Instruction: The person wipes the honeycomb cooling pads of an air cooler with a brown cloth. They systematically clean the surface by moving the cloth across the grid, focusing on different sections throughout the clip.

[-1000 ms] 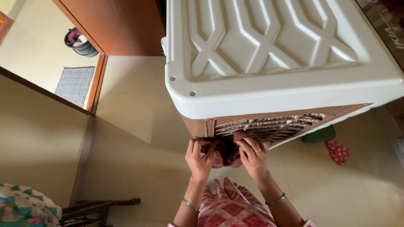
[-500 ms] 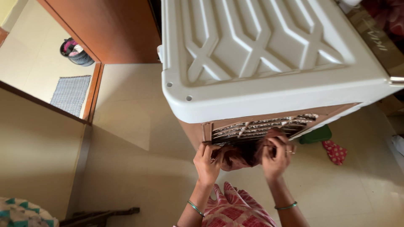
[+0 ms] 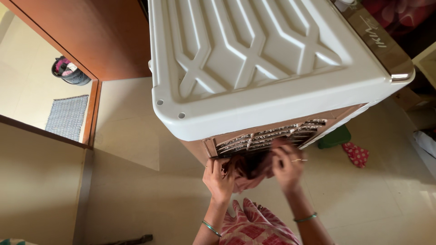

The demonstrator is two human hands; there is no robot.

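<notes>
From the head camera, you're crouching in front of a big white air cooler [image 3: 272, 68], pressing a dark reddish cloth [image 3: 250, 169] against its slatted side grille [image 3: 268, 138]. Your left hand [image 3: 219, 178] is pinching the cloth's left edge with curled fingers; your right hand [image 3: 287, 167] is bunching its right edge, fingers closed around it. The cloth is looking soft and limp, so it's likely best gripped by its gathered edges. The thin grille slats are looking fragile. A green tub [image 3: 334, 137] is sitting behind.
</notes>
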